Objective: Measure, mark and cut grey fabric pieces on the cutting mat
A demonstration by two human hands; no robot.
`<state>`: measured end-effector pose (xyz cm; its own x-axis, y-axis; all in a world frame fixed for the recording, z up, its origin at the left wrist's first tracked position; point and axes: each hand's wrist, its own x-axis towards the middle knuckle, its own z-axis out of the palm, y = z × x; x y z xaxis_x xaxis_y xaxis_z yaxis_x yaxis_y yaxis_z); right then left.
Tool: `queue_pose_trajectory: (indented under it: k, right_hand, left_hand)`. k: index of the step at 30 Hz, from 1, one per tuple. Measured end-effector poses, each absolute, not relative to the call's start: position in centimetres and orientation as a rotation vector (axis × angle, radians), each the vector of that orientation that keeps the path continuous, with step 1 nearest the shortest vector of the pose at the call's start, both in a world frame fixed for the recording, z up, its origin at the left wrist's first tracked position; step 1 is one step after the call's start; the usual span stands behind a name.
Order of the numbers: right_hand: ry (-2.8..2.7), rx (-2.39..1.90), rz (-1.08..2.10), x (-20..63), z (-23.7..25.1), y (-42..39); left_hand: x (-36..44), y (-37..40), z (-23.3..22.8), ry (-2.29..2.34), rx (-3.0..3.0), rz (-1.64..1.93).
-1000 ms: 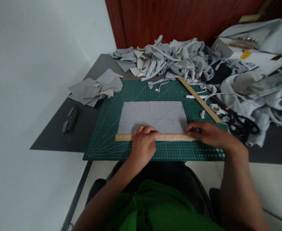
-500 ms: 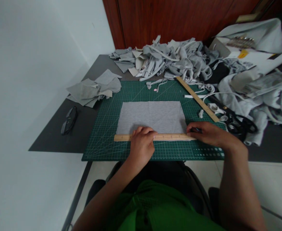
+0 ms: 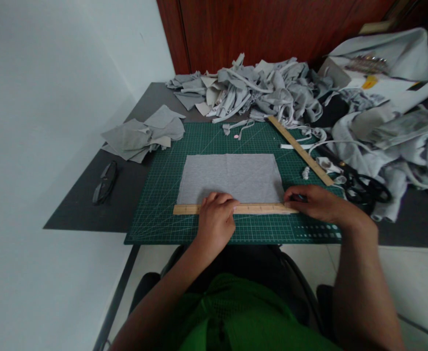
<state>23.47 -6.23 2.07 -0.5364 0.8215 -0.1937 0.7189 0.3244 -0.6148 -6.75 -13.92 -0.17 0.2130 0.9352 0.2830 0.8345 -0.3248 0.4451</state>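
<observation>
The cloth [image 3: 230, 176] lies flat on the mat [image 3: 155, 195], a ruler [image 3: 260, 208] along its near edge. The left hand [image 3: 216, 220] presses the ruler palm-down, open; the right hand [image 3: 313, 203] curls at the ruler's right end, gripping what, if anything, I can't tell.

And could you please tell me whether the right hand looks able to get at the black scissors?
Probably yes: the black scissors lie just beyond the right hand, their handles uncovered and nothing visible blocking them, though it would likely have to leave the nearer wooden ruler first.
</observation>
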Motion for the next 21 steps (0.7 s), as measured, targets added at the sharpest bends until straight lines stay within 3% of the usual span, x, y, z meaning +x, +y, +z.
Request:
queue_pose_trajectory:
  k: [21]
  right_hand:
    - [-2.435,-1.462,1.025,23.65,2.55,-6.21]
  left_hand:
    - [-6.90,-13.84,-0.52,1.647,2.276,0.857]
